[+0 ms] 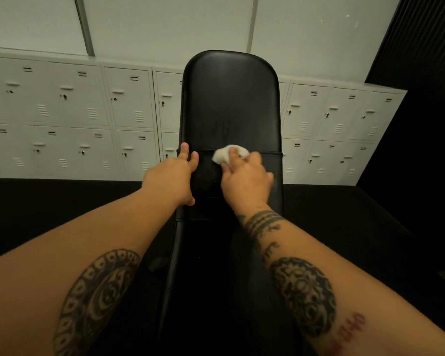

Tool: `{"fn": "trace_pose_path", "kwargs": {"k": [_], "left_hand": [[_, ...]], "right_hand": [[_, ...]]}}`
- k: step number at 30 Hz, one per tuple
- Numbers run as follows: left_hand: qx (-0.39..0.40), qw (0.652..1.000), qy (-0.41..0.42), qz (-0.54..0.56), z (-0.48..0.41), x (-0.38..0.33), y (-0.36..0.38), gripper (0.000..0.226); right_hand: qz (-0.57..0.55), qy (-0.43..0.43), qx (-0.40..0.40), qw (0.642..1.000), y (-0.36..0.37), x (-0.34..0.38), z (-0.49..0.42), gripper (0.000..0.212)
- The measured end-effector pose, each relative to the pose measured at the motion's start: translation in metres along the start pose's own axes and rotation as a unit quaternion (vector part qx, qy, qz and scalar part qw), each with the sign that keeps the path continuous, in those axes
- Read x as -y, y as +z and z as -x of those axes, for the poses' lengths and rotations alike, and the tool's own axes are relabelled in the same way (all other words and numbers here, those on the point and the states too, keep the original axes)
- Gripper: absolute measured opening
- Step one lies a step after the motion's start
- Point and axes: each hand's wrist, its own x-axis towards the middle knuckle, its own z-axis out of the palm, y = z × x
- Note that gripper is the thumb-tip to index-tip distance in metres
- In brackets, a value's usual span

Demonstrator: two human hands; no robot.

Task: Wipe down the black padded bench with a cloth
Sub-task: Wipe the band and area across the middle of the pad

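Note:
The black padded bench (230,98) runs straight away from me, its raised back pad ending in a rounded top. A small bunched white cloth (222,153) lies on the seam between the back pad and the lower pad. My right hand (246,177) presses on the cloth, fingers closed over its near side. My left hand (174,177) rests on the bench's left edge beside it, fingers curled over the edge and thumb lying on the pad. Both forearms are tattooed.
A low bank of white lockers (70,116) stands along the wall behind the bench, on both sides. The floor (62,201) is dark. A dark wall (421,60) rises at the right.

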Motion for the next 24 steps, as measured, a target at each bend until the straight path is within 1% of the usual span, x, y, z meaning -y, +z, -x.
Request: {"fn": "trace_pose_path", "kwargs": {"k": [2,3,4,7,8,9,11,12,13,14,15,17,18,19,20,22,24], "left_hand": [[-0.014,1.0,-0.002,0.021,0.002,0.003,0.002,0.121],[-0.021,0.999,-0.007,0.036,0.003,0.004,0.002,0.121],[-0.026,0.998,-0.012,0.057,0.004,0.005,0.002,0.122],[-0.029,0.995,-0.024,0.095,0.004,0.007,-0.001,0.125],[-0.025,0.995,-0.025,0.093,0.003,0.007,-0.002,0.126],[-0.023,0.995,-0.026,0.088,0.003,0.006,-0.003,0.126],[-0.023,0.996,-0.033,0.085,0.004,0.004,-0.003,0.126],[-0.025,0.995,-0.035,0.086,0.006,0.003,-0.003,0.125],[-0.024,0.995,-0.034,0.088,0.006,0.002,-0.004,0.125],[-0.026,0.995,-0.032,0.09,0.007,0.001,-0.004,0.125],[-0.031,0.995,-0.031,0.093,0.008,0.002,-0.005,0.125],[-0.034,0.994,-0.026,0.099,0.008,0.002,-0.004,0.125],[-0.036,0.994,-0.023,0.104,0.009,0.002,-0.004,0.125],[-0.038,0.993,-0.022,0.109,0.009,0.002,-0.004,0.125],[-0.038,0.993,-0.021,0.111,0.009,0.002,-0.003,0.126],[-0.04,0.993,-0.021,0.11,0.009,0.002,-0.002,0.126],[-0.038,0.993,-0.025,0.11,0.008,0.002,-0.001,0.125]], "right_hand": [[0.002,-0.055,0.015,0.998,0.006,0.026,0.001,0.046],[-0.001,-0.068,0.021,0.997,0.007,0.032,0.003,0.046],[-0.002,-0.081,0.027,0.996,0.007,0.031,0.006,0.047],[0.05,-0.173,0.003,0.984,0.005,-0.002,0.018,0.047],[0.054,-0.169,-0.001,0.984,0.002,-0.017,0.017,0.047],[0.049,-0.129,0.002,0.99,-0.003,-0.032,0.013,0.046],[0.02,-0.014,0.005,1.0,-0.011,-0.051,0.002,0.046],[0.008,0.022,0.003,1.0,-0.013,-0.054,0.0,0.047],[0.003,0.031,0.003,1.0,-0.014,-0.052,0.001,0.047],[0.005,0.017,0.008,1.0,-0.013,-0.047,0.006,0.047],[0.013,-0.02,0.011,1.0,-0.011,-0.043,0.014,0.047],[0.041,-0.122,0.02,0.991,-0.005,-0.047,0.039,0.048],[0.05,-0.155,0.015,0.987,-0.002,-0.057,0.049,0.048],[0.049,-0.165,0.004,0.985,0.0,-0.069,0.055,0.047],[0.046,-0.154,-0.004,0.987,-0.001,-0.081,0.056,0.045],[0.035,-0.081,-0.015,0.996,-0.005,-0.092,0.049,0.044],[0.029,-0.016,-0.02,0.999,-0.007,-0.083,0.036,0.045]]}}
